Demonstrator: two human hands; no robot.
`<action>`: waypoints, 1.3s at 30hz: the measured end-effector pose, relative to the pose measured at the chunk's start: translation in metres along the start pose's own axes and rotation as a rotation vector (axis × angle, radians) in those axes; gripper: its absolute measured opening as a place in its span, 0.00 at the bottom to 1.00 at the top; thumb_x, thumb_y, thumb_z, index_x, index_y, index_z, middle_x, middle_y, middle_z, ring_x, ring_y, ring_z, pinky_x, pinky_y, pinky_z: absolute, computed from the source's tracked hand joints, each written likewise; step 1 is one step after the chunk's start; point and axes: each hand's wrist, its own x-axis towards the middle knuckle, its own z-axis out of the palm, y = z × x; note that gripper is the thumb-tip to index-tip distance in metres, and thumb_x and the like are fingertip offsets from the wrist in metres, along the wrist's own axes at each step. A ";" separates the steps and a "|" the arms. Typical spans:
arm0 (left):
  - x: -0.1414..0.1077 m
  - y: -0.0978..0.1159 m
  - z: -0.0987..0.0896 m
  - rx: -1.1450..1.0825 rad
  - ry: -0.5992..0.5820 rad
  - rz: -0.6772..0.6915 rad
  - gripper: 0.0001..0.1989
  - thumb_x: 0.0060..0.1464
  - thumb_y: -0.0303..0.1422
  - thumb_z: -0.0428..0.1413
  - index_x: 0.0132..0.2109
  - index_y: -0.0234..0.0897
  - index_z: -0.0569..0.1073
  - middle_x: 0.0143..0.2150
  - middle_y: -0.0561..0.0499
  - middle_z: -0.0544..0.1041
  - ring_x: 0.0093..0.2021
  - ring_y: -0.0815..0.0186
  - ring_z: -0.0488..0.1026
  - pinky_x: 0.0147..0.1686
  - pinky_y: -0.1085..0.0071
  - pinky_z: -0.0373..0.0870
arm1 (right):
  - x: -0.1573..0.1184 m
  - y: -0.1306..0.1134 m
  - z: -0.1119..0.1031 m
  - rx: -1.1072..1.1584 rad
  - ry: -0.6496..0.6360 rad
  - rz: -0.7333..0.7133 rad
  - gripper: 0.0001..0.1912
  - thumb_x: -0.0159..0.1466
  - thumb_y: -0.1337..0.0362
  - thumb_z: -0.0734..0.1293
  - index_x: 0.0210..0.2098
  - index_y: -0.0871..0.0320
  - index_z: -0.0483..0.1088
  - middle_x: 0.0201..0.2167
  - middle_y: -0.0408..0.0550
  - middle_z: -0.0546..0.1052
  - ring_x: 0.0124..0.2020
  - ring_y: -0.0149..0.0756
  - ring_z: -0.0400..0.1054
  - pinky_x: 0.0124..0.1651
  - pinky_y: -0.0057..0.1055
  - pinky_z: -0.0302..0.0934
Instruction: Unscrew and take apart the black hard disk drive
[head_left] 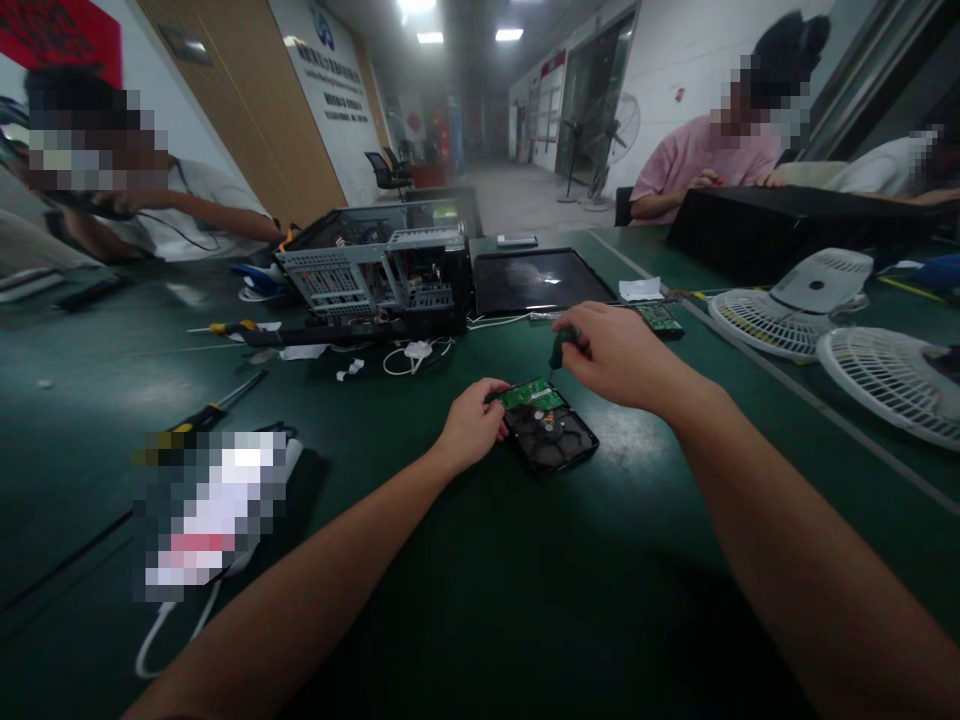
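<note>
A hard drive point(551, 430) lies on the dark green table with its green circuit board point(529, 394) facing up. My left hand point(474, 425) grips the drive's left edge, fingers closed on it. Above the board's far right part, my right hand point(600, 345) is wrapped round the dark handle of a screwdriver point(559, 348). The screwdriver points down, its thin shaft reaching the board near the drive's far edge. Whether the tip sits in a screw is too small to tell.
An opened computer case point(375, 270) stands at the back left, beside a dark flat panel point(536, 280). Another board point(660, 320) lies beyond my right hand. White fan parts point(795, 300) are at right; a yellow-black screwdriver point(202, 418) and a white cable point(412, 355) lie left. People sit across.
</note>
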 end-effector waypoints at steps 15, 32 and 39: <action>-0.001 0.000 0.000 -0.002 -0.007 0.014 0.19 0.62 0.21 0.48 0.57 0.34 0.72 0.28 0.54 0.74 0.22 0.71 0.74 0.22 0.77 0.72 | 0.000 0.004 0.001 -0.033 -0.014 0.013 0.10 0.69 0.55 0.66 0.41 0.55 0.72 0.37 0.50 0.78 0.40 0.44 0.71 0.45 0.39 0.62; -0.001 0.003 0.001 0.008 -0.003 -0.004 0.19 0.62 0.21 0.48 0.57 0.32 0.72 0.27 0.55 0.73 0.22 0.71 0.73 0.23 0.77 0.71 | 0.001 0.004 0.006 -0.013 0.000 0.022 0.12 0.70 0.54 0.66 0.37 0.56 0.73 0.36 0.50 0.79 0.38 0.43 0.72 0.43 0.38 0.61; -0.001 0.003 0.001 0.027 0.004 0.014 0.18 0.63 0.22 0.48 0.57 0.33 0.73 0.30 0.53 0.74 0.22 0.72 0.73 0.22 0.77 0.71 | 0.001 0.004 0.006 0.012 -0.014 0.035 0.17 0.65 0.68 0.64 0.52 0.60 0.74 0.38 0.53 0.81 0.37 0.44 0.74 0.47 0.41 0.65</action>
